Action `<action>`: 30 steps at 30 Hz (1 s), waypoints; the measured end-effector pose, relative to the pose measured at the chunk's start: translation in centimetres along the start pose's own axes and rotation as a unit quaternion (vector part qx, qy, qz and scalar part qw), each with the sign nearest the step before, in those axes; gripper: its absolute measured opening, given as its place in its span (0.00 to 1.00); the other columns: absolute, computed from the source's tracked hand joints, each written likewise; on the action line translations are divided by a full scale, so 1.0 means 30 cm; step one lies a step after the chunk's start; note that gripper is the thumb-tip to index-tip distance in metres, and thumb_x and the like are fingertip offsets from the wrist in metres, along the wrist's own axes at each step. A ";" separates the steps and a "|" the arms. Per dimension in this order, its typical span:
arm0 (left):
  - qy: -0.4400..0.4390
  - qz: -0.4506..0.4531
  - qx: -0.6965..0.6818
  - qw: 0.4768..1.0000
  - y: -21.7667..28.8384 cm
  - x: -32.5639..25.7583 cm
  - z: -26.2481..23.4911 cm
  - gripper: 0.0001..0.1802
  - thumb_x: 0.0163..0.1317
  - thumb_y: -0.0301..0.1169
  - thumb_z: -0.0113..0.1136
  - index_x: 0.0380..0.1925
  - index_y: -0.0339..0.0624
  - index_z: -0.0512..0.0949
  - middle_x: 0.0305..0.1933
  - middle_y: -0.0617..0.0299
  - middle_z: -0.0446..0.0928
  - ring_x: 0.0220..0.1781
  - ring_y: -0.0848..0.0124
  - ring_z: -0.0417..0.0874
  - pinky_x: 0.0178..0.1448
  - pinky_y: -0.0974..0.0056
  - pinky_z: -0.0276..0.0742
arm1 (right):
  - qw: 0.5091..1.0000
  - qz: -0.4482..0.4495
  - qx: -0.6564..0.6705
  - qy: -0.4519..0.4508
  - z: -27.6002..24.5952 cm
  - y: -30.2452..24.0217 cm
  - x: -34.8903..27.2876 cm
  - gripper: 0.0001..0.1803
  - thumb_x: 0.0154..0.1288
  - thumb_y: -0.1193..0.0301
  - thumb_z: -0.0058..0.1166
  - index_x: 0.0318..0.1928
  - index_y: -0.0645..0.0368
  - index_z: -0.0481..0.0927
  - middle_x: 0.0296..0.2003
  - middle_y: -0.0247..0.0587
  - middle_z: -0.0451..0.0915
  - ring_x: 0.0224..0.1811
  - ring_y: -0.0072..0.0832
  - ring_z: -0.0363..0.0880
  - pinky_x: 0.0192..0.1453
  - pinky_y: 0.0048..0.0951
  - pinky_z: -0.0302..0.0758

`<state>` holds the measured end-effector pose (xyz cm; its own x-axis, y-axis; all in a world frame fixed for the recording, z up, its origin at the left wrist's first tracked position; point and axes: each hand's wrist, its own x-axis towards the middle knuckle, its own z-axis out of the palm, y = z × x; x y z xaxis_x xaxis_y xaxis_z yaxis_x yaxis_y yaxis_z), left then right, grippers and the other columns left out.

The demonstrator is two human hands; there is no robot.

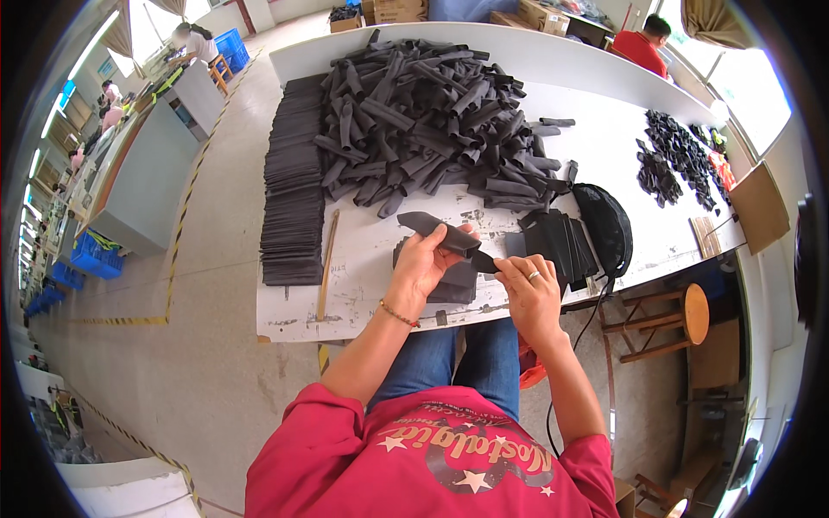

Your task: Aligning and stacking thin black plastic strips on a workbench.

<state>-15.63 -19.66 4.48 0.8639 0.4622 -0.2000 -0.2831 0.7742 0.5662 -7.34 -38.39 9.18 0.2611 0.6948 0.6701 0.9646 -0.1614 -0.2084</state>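
My left hand (420, 263) is closed around a black fabric tube (456, 238), thumb on top. The tube slants from upper left down toward my right hand (531, 292). Between its fingertips, my right hand pinches a small dark flat piece (486, 262) at the tube's right end. Whether this piece is part of the tube or separate, I cannot tell. Below both hands lies a low stack of flat black pieces (455, 288) on the white table (363, 298). Beyond them rises a big loose heap of black fabric tubes (414, 121).
Flat black pieces stand in a long row (292, 186) at the left, beside a wooden stick (328, 263). On the right are fanned black pieces (561, 246), a rounded black object (603, 226) with a cord, and small black parts (678, 155). A wooden stool (693, 314) stands right.
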 end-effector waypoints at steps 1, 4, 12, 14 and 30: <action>-0.001 0.000 0.000 1.000 -0.001 0.003 -0.002 0.11 0.74 0.30 0.47 0.45 0.30 0.70 0.52 0.40 0.78 0.53 0.48 0.83 0.54 0.51 0.84 | 1.000 0.000 0.000 -0.001 -0.002 -0.003 0.003 0.14 0.54 0.76 0.64 0.43 0.59 0.82 0.37 0.35 0.79 0.38 0.34 0.76 0.43 0.36 0.70; -0.004 -0.004 -0.007 1.000 -0.001 -0.001 0.003 0.11 0.74 0.30 0.48 0.45 0.30 0.70 0.52 0.39 0.78 0.52 0.48 0.83 0.55 0.51 0.84 | 1.000 0.007 -0.008 -0.006 -0.003 -0.003 0.008 0.13 0.54 0.76 0.64 0.43 0.59 0.82 0.36 0.35 0.79 0.38 0.35 0.76 0.43 0.36 0.70; -0.005 -0.013 -0.013 1.000 -0.001 -0.006 0.002 0.10 0.74 0.30 0.48 0.43 0.31 0.70 0.52 0.38 0.78 0.52 0.47 0.83 0.55 0.51 0.84 | 1.000 -0.001 -0.021 -0.021 -0.003 0.016 0.006 0.14 0.56 0.75 0.62 0.45 0.59 0.81 0.35 0.35 0.79 0.38 0.33 0.76 0.44 0.36 0.70; -0.010 -0.017 -0.008 1.000 -0.002 -0.006 0.000 0.10 0.74 0.30 0.48 0.43 0.32 0.70 0.53 0.38 0.78 0.53 0.48 0.83 0.56 0.51 0.84 | 0.999 -0.005 -0.029 -0.023 -0.004 0.019 0.008 0.14 0.56 0.75 0.62 0.45 0.59 0.81 0.36 0.35 0.79 0.38 0.33 0.76 0.45 0.35 0.70; -0.029 -0.001 0.002 1.000 0.014 -0.045 0.034 0.08 0.74 0.29 0.46 0.49 0.38 0.65 0.54 0.37 0.77 0.53 0.52 0.83 0.55 0.48 0.84 | 0.994 -0.065 -0.083 0.025 0.016 0.004 0.020 0.19 0.49 0.78 0.56 0.45 0.61 0.81 0.38 0.35 0.79 0.39 0.30 0.76 0.47 0.34 0.71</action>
<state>-16.49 -20.40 5.81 0.8875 0.4345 -0.1535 -0.2800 0.7731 0.5691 -7.08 -37.64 9.22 0.1313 0.6825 0.7190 0.9819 -0.1894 0.0005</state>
